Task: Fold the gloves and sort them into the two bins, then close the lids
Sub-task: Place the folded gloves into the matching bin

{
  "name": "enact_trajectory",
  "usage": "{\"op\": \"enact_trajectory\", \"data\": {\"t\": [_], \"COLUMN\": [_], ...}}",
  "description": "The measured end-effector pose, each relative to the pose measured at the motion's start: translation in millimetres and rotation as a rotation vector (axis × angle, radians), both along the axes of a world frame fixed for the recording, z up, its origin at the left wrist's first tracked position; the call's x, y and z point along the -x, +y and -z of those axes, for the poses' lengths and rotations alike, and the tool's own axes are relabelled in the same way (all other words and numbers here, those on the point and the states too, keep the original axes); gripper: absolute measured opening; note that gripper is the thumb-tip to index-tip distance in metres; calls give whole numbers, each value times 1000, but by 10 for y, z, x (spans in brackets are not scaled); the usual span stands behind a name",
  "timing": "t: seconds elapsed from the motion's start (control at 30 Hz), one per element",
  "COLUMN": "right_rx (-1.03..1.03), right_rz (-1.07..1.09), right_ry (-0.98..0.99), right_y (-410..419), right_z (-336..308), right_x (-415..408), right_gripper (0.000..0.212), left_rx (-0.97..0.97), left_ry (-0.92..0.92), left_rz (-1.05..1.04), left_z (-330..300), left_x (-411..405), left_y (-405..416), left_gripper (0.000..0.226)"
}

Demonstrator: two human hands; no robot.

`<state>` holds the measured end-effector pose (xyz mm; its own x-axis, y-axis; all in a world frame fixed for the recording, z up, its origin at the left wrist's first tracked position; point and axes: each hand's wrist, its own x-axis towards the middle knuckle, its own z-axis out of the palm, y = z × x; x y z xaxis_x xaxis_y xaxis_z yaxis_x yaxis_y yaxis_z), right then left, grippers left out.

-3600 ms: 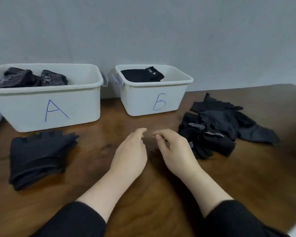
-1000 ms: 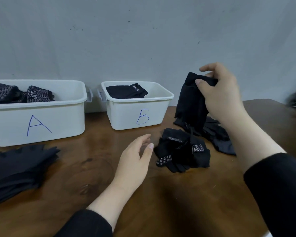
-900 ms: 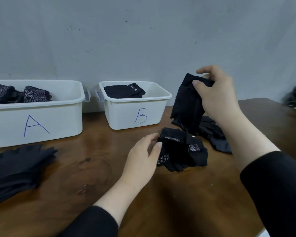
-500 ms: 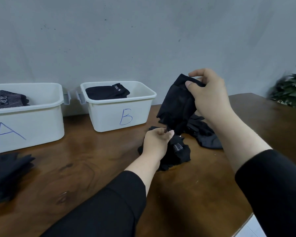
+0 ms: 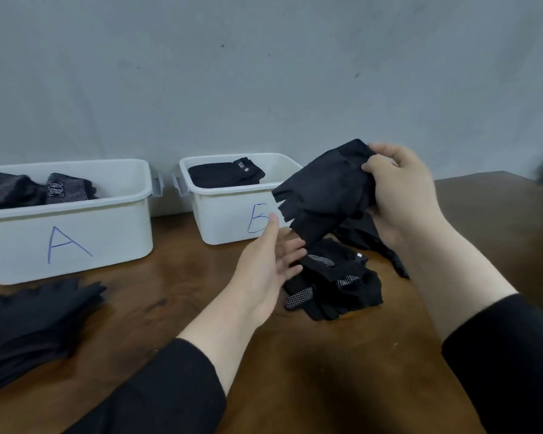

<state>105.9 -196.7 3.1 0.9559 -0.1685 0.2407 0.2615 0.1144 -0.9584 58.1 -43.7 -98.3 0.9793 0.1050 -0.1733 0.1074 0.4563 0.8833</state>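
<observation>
Right hand: pinches black fingerless fabric glove by its cuff.
Left hand: fingers spread, holding nothing.
Risk: limp glove may sag and fold crooked.

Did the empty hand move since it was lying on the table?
Yes. The left hand has lifted off the table and gone right, from between the bins toward bin B, under the held glove.

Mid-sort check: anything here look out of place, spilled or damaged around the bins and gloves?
Nothing stands out. Bin A and bin B stand upright and lidless with folded gloves inside. The right hand holds a fingerless glove up; the left hand is open beneath it. Loose gloves lie heaped, unsorted.
</observation>
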Motion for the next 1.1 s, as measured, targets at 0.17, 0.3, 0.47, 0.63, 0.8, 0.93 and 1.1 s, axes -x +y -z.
{"op": "enact_trajectory", "data": {"t": [0.17,0.3,0.47,0.63,0.8,0.93,1.1], "right_rx": [-70,82,899,1112,1242,1304,1259], "right_rz": [-97,-169,-360,-266,-438,-420,-411], "right_ry": [95,120,117,-392,-467,-524,-580], "right_y": [635,961,1072,1092,1212,1261,1327], "right_z": [331,706,1350,1546,1770,1880,1829], "right_x": [171,331,589,607,326,417,639], "right_gripper": [29,24,25,16,29,30,43], "left_rx": [170,57,-810,-1536,-1666,-1690,-1840], "left_ry": [-68,-20,78,-110,-177,-256,-332], "left_rz": [56,-226,-441,-95,-31,-134,-303], "left_z": [-163,-193,200,669,694,633,238], "left_x": [310,252,577,942,905,990,1170], "left_y": [478,1128,1651,1530,1483,1610,1851], "left_gripper": [33,27,46,45,40,29,19]}}
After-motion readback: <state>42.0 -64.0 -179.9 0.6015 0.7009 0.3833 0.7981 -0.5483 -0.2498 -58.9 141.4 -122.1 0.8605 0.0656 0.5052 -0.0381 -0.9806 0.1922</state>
